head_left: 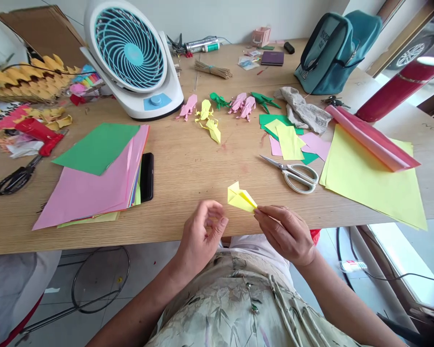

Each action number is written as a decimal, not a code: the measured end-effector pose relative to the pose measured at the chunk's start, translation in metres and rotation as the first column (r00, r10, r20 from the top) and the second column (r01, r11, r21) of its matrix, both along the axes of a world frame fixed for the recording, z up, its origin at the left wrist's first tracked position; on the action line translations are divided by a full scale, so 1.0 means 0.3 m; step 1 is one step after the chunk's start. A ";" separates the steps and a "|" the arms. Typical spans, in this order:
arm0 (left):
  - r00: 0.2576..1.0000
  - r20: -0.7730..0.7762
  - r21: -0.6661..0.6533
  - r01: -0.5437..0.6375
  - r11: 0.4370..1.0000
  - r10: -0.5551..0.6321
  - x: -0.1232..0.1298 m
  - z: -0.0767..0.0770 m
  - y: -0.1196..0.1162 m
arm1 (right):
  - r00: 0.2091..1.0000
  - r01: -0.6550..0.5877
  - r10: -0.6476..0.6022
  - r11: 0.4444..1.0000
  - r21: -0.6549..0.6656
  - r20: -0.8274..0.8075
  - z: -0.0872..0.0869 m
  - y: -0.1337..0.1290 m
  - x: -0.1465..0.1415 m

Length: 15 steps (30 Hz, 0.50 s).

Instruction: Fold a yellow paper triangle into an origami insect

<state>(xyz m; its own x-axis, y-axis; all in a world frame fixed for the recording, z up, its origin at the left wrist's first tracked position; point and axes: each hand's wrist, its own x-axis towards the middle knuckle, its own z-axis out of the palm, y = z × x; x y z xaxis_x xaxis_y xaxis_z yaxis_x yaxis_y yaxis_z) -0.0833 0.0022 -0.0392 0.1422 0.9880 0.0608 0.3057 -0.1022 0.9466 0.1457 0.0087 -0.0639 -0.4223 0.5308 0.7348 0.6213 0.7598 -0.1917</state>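
Note:
A small folded piece of yellow paper (241,198) is pinched by one end in my right hand (287,232), above the table's front edge. My left hand (204,229) is just left of the paper, apart from it, fingers curved and thumb apart, with nothing in it. Beyond my hands stand folded paper figures: a pink one (188,107), yellow ones (205,111), more pink ones (244,105) and green ones (264,101). Scissors with pale handles (298,177) lie to the right. Behind them are loose green, pink and yellow paper pieces (291,142).
At left lie a stack of coloured paper (90,188), a dark phone (148,176) and black-handled scissors (20,178). A white fan (133,58) stands behind. To the right are yellow sheets (376,188), a grey cloth (304,108), a red bottle (398,91) and a teal bag (336,53).

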 end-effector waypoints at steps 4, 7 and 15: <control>0.887 0.445 -0.328 0.290 0.899 -0.124 0.046 0.038 0.057 | 0.997 -0.080 0.081 0.995 0.066 -0.002 0.023 0.044 -0.027; 0.814 0.575 -0.418 0.205 0.885 0.083 0.081 0.043 0.107 | 0.988 -0.154 0.153 0.986 0.068 0.027 0.016 0.050 -0.058; 0.864 0.502 -0.309 0.134 0.941 0.042 0.075 0.035 0.287 | 0.978 -0.041 -0.006 0.974 -0.222 -0.206 0.132 0.188 -0.075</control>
